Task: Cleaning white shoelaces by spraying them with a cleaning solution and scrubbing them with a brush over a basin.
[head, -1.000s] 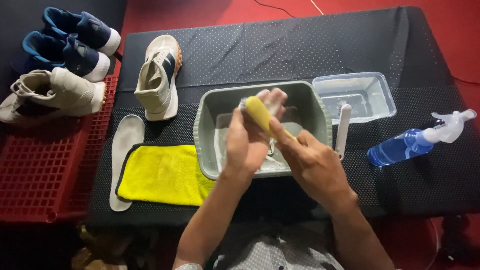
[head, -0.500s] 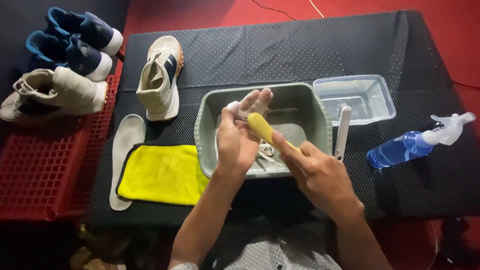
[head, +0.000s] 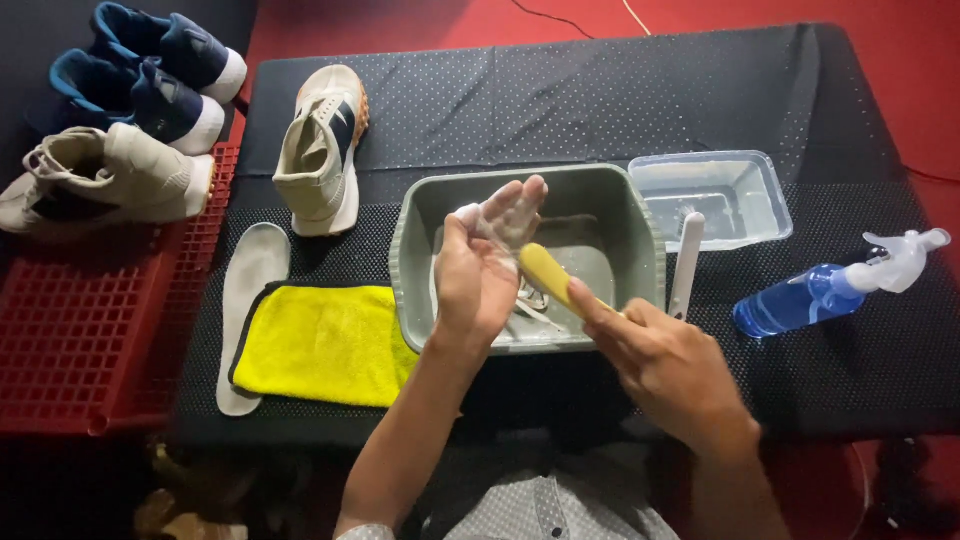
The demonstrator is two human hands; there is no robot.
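Head view: over the grey basin (head: 412,262), the left hand (head: 478,270) has its fingers closed loosely on a white lace (head: 492,222). The right hand (head: 668,368) grips a yellow brush (head: 546,272) touching it, inside the basin's rim. Free surface (head: 600,90) lies behind.

A black dotted surface (head: 600,90) stands on a red floor (head: 900,30); a red plastic grid (head: 90,330) lies left, dimly lit
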